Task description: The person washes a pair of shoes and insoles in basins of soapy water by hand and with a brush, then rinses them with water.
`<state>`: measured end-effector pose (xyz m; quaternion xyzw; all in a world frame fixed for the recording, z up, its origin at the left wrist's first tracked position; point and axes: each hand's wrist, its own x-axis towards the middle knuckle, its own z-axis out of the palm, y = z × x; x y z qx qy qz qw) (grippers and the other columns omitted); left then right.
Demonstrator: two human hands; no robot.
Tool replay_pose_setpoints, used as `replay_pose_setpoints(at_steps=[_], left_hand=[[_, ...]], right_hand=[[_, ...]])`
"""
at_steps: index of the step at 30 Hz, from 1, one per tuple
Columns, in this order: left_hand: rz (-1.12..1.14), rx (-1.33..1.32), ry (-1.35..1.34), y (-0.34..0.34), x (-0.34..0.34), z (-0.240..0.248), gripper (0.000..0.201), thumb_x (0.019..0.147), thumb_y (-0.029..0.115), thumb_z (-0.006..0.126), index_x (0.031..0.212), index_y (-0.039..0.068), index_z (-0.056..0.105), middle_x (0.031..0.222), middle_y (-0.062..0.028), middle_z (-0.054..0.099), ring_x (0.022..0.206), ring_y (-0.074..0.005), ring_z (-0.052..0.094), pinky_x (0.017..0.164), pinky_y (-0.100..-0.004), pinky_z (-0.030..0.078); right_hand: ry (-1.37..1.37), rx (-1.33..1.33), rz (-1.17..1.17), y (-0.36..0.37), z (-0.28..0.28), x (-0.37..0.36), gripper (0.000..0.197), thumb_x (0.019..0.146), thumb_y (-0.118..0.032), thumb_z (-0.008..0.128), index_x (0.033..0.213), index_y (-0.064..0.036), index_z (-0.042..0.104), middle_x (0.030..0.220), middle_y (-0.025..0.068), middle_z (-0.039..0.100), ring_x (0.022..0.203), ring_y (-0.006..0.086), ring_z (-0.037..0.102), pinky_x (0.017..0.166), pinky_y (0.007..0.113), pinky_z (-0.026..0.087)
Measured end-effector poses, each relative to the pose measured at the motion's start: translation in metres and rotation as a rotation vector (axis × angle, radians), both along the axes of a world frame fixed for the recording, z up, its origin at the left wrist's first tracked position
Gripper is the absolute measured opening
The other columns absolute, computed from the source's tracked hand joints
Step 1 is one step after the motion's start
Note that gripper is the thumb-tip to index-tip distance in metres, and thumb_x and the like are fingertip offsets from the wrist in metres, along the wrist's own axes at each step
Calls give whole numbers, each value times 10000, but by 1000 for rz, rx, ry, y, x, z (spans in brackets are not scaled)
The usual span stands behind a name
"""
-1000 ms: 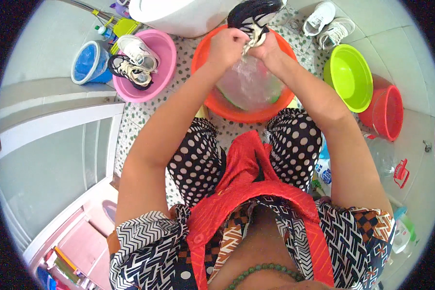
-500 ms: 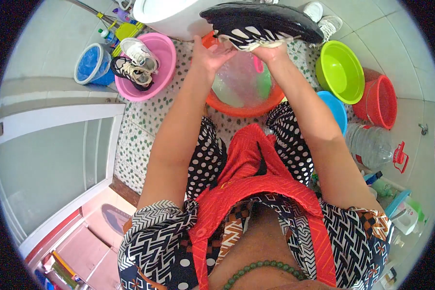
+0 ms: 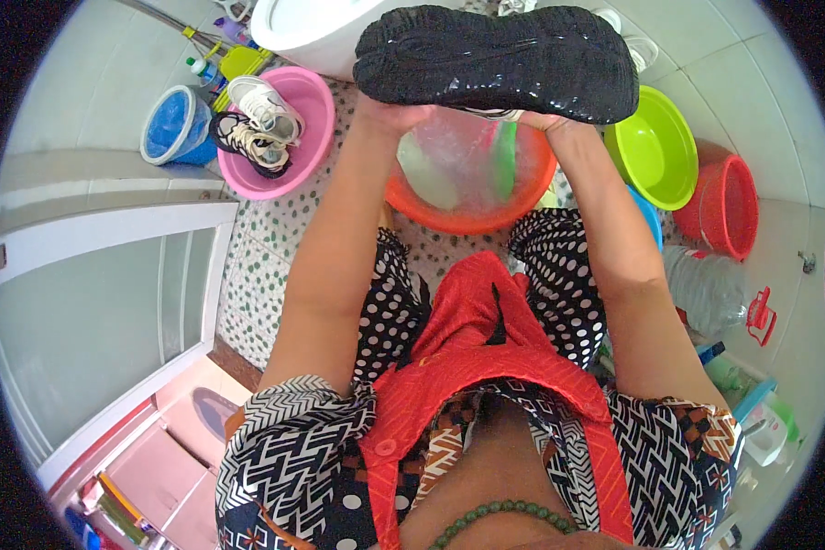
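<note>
The right hand (image 3: pixel 552 121) is clamped on the near side of a dark shoe (image 3: pixel 495 66), which hangs, wet black sole facing up, above the far part of an orange basin (image 3: pixel 458 223) of cloudy water. The left hand (image 3: pixel 387 115) touches its left end (fingers hidden behind the sole, so how tightly they close I cannot tell). Left of the basin, a pink basin (image 3: pixel 319 160) holds two shoes (image 3: pixel 264 105); to the right, a clear bottle (image 3: pixel 706 289) bears markings too blurred to read.
</note>
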<state>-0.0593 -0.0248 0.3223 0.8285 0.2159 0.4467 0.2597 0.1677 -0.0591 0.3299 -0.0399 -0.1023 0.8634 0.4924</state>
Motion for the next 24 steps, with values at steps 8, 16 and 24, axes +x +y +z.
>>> replay_pose_setpoints(at_steps=[8,16,24], left_hand=[[-349,-442,-207,-14,13,25,439,799,348,538,1162,101,533,1203,-81,532,1090,-274,495,979,-395,343],[-339,-1007,-516,-18,13,35,440,797,355,536,1155,99,536,1202,-91,531,1089,-282,494,978,-394,343],[-297,-1126,-584,-24,17,29,435,802,349,525,1155,95,533,1199,-93,531,1089,-279,494,977,-395,345]], right_hand=[[28,-26,-86,-2,1,20,367,835,-399,466,996,-98,600,1048,80,611,947,265,566,889,444,438],[54,-77,-198,-6,-8,28,371,836,-399,462,1004,-96,594,1055,81,606,955,266,561,892,448,433],[35,-111,-239,-13,-13,30,375,837,-398,457,1013,-94,589,1063,82,602,964,268,556,896,452,429]])
